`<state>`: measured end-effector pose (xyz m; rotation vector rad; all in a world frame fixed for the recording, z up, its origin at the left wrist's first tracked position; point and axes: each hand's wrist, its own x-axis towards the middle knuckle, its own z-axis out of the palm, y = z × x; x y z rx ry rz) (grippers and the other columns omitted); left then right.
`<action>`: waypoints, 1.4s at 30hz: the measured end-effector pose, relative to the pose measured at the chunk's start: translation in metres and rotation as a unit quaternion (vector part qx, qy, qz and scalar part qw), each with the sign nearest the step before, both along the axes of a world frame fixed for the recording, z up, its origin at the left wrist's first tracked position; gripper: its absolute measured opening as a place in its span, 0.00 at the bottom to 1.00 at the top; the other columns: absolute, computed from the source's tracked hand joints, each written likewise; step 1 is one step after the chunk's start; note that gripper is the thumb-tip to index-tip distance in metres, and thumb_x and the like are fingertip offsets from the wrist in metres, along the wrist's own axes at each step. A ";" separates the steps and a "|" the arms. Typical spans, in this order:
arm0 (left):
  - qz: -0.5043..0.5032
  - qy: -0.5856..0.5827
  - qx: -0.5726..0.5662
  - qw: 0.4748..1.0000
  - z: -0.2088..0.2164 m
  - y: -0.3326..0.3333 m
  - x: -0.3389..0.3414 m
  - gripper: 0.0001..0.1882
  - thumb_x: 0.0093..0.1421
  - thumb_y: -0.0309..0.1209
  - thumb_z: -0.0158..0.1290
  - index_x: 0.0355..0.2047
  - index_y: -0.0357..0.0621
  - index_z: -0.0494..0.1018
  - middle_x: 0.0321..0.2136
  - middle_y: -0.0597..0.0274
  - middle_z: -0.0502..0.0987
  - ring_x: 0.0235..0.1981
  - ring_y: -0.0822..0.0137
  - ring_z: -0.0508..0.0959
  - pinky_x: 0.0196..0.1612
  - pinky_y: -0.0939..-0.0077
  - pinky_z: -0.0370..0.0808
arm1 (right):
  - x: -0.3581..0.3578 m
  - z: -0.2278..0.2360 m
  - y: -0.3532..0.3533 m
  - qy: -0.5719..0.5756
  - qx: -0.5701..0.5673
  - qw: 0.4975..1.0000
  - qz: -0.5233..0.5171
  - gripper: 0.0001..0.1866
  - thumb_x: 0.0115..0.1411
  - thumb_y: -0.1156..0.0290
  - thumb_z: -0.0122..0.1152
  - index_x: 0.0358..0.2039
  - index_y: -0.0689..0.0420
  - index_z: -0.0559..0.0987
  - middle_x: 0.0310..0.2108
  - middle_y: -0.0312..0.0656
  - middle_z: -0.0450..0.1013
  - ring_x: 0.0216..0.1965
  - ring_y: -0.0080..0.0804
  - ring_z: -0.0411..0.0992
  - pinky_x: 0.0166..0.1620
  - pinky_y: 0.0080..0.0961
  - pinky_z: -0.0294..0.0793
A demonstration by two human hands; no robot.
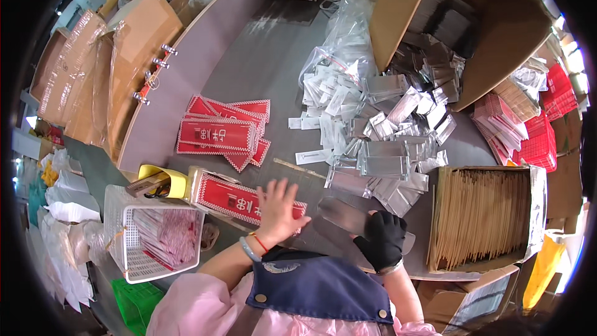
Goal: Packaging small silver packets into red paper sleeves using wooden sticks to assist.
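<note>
My left hand (280, 211) is bare, its fingers spread over the right end of a red printed packet (227, 198) lying on top of a narrow cardboard box. Whether the fingertips press on the packet I cannot tell. My right hand (380, 241), in a black fingerless glove, is closed on a long clear plastic sleeve (343, 214), held low over the grey table near its front edge. Farther left, several more red packets (217, 134) lie in a loose, fanned pile. Clear flat plastic cases (385, 158) are heaped beyond my right hand, beside small white paper slips (336, 99).
At right stands a carton packed with thin wooden sticks (482, 211). An open carton (504, 37) of clear cases lies at the back right, beside a clear plastic bag (348, 31). Left are a yellow holder (168, 180), a white basket (118, 218) of wrapped packets and a raised table wall (199, 43).
</note>
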<state>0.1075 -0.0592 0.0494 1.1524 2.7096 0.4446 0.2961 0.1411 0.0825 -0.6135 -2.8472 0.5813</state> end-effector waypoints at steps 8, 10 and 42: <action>0.030 -0.044 0.073 0.996 -0.023 -0.022 -0.006 0.51 0.37 0.52 0.73 0.58 0.41 0.67 0.61 0.50 0.62 0.64 0.41 0.57 0.64 0.32 0.48 | -0.009 0.005 -0.010 -0.053 -0.010 0.998 0.037 0.32 0.39 0.56 0.74 0.45 0.53 0.74 0.41 0.42 0.72 0.46 0.46 0.69 0.49 0.45 0.62; 0.029 -0.052 0.088 0.994 -0.024 -0.024 -0.008 0.52 0.36 0.52 0.73 0.59 0.41 0.67 0.61 0.50 0.62 0.64 0.42 0.57 0.64 0.32 0.47 | -0.008 0.008 -0.010 -0.078 -0.016 0.995 0.062 0.32 0.39 0.55 0.74 0.45 0.53 0.75 0.41 0.43 0.72 0.46 0.47 0.69 0.49 0.45 0.62; -0.128 -0.106 0.199 0.966 -0.031 0.207 -0.050 0.15 0.53 0.36 0.65 0.38 0.46 0.77 0.39 0.59 0.77 0.47 0.52 0.75 0.48 0.54 0.72 | 0.201 -0.060 0.185 -0.098 0.160 0.888 -0.419 0.13 0.59 0.67 0.56 0.40 0.61 0.79 0.40 0.54 0.76 0.43 0.56 0.73 0.45 0.46 0.73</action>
